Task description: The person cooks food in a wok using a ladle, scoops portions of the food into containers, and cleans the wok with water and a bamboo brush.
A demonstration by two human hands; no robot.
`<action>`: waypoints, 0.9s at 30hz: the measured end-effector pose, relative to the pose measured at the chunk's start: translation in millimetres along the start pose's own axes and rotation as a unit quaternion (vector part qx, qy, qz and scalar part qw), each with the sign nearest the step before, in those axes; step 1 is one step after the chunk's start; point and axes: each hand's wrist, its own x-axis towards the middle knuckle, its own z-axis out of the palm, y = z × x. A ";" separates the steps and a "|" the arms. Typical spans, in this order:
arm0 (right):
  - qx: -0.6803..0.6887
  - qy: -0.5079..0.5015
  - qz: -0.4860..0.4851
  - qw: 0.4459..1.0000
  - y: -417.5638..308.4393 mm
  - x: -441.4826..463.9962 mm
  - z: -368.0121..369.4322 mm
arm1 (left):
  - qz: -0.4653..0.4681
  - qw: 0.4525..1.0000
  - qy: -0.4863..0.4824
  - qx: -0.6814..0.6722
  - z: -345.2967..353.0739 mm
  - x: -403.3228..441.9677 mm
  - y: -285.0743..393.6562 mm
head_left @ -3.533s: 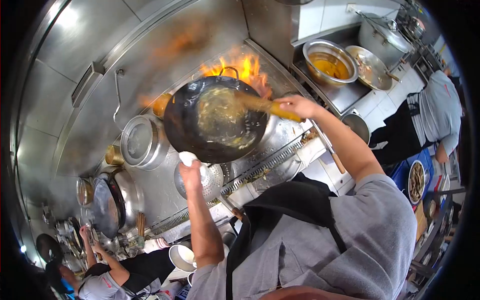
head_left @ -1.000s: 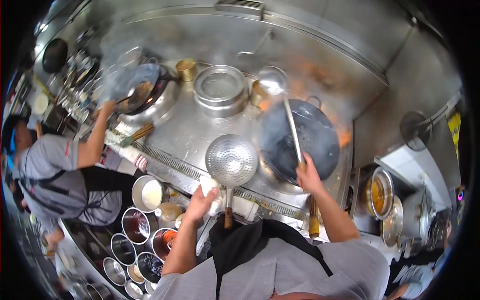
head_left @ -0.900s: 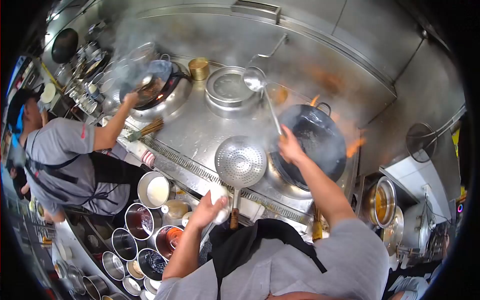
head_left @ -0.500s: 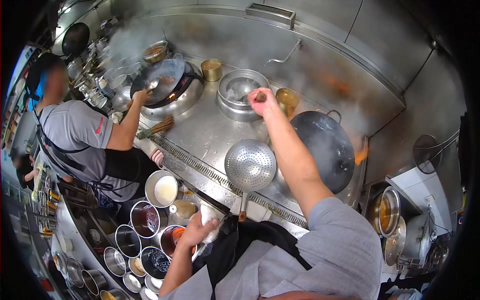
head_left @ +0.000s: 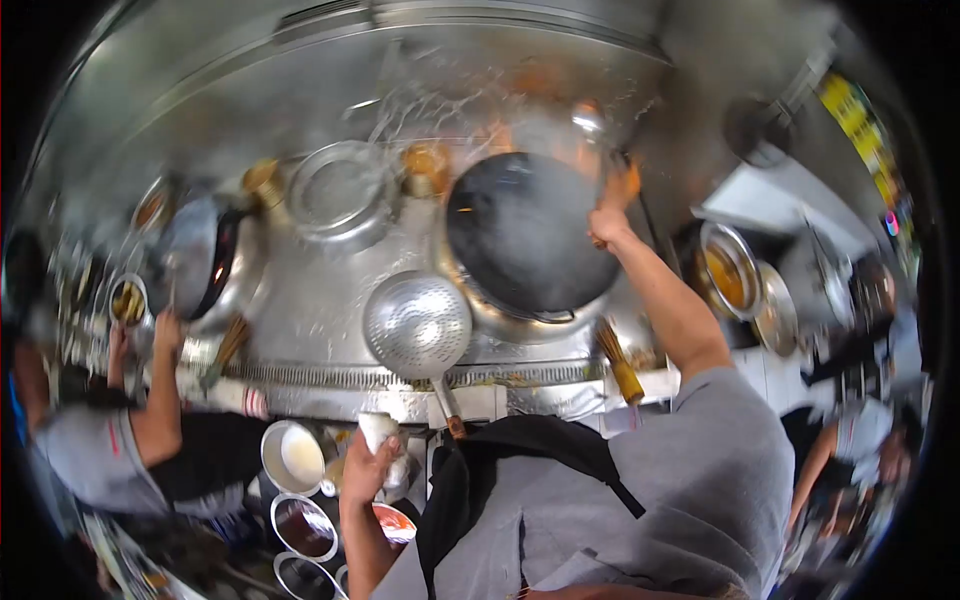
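A dark wok [head_left: 530,235] sits on the burner, steam rising from it and orange flame behind its rim. My right hand [head_left: 608,226] is closed around the handle of a ladle [head_left: 590,122] at the wok's right side; the ladle's bowl is blurred near the back. Low at the centre-left, my left hand [head_left: 368,465] grips a white cloth [head_left: 380,432]. Near it a perforated strainer [head_left: 417,325] lies on the stove ledge, its wooden-ended handle pointing towards me. Thin streaks of liquid hang in the air behind the wok.
Left of the wok stand a metal pot [head_left: 340,195] and a yellowish can [head_left: 427,165]. A bamboo brush [head_left: 622,365] is at the front right, a bowl of orange liquid [head_left: 730,275] beyond. Pots [head_left: 292,457] stand at lower left. A co-worker [head_left: 110,450] works at another wok.
My right hand and the ladle have moved from over the metal pot to the wok's right side. The view has turned, and streaks of liquid now show in the air.
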 end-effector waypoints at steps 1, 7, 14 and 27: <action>-0.078 0.041 -0.082 0.993 -1.3 -28.0 -1.7 | -0.011 1.000 0.016 0.016 0.6 4.6 -2.3; -0.140 -0.074 -0.186 0.970 -25.3 -68.8 71.9 | -0.002 0.999 -0.019 0.040 6.3 26.9 47.5; -0.166 -0.210 -0.207 0.941 -43.8 -72.9 257.7 | 0.021 0.999 0.041 0.024 17.9 -6.4 42.5; 0.593 -0.511 0.261 0.564 -135.5 -16.6 316.3 | -0.121 0.988 0.101 0.004 38.2 -72.0 19.7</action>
